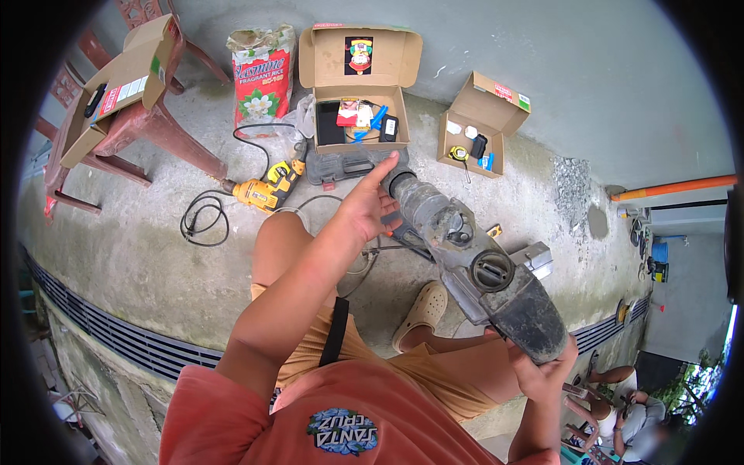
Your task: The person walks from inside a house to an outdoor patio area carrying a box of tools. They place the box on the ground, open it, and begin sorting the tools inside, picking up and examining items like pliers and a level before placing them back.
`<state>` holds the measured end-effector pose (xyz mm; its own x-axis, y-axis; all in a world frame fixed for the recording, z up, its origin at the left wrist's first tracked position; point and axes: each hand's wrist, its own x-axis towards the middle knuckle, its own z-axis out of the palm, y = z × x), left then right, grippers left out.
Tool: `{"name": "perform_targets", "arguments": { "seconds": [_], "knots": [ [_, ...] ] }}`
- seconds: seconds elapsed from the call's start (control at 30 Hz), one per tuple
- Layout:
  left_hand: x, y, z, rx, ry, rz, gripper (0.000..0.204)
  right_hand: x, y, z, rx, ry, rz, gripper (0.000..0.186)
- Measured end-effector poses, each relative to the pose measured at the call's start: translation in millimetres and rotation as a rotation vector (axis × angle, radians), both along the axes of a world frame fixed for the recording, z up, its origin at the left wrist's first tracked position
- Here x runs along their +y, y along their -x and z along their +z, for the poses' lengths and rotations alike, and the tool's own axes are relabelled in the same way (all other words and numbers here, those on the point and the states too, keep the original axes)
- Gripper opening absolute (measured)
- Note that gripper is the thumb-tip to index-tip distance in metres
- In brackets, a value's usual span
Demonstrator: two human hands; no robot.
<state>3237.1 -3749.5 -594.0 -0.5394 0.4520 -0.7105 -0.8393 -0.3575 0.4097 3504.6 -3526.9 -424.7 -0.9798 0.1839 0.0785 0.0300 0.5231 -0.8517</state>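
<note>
A large grey rotary hammer (496, 271), scuffed and dusty, lies slantwise across the space before me, its dark nose at the upper left. My right hand (540, 368) wraps round its rear end at the lower right, beside my bent knee; part of that grip is hidden under the tool. At the nose, my left hand (374, 203) is open, with the thumb stretched upward and the fingers apart. Those fingers are close beside the barrel; whether they touch it I cannot tell. A black side part (411, 236) shows beneath the tool.
A yellow corded drill (267, 190) lies left on the concrete. Behind stand a dark tool case (341, 168), an open cardboard box (360, 89), a smaller box (473, 136) and a rice sack (262, 85). Plastic chairs (159, 128) stand left; another person (635, 418) sits far right.
</note>
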Motion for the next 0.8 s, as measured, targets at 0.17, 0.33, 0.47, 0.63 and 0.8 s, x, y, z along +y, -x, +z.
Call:
{"name": "perform_targets", "arguments": {
  "seconds": [0.17,0.33,0.47,0.63,0.8],
  "knots": [
    [-1,-29,-46,-0.277,-0.091,-0.084,0.088,-9,3,7,-0.036,-0.272,0.058,0.057],
    [-7,-52,-91,-0.362,-0.153,-0.049,0.084,-32,28,-29,-0.208,-0.379,0.134,0.052],
    [-35,-62,-113,-0.387,-0.047,-0.117,0.085,-48,28,-60,-0.17,-0.282,0.24,0.046],
    [-69,-76,-118,-0.541,-0.214,-0.042,0.123,-52,20,-49,-0.252,-0.082,0.046,0.041],
    [-93,-78,-115,-0.356,-0.016,-0.104,0.134,-65,44,-40,-0.27,0.021,-0.04,0.03]
  ]
}}
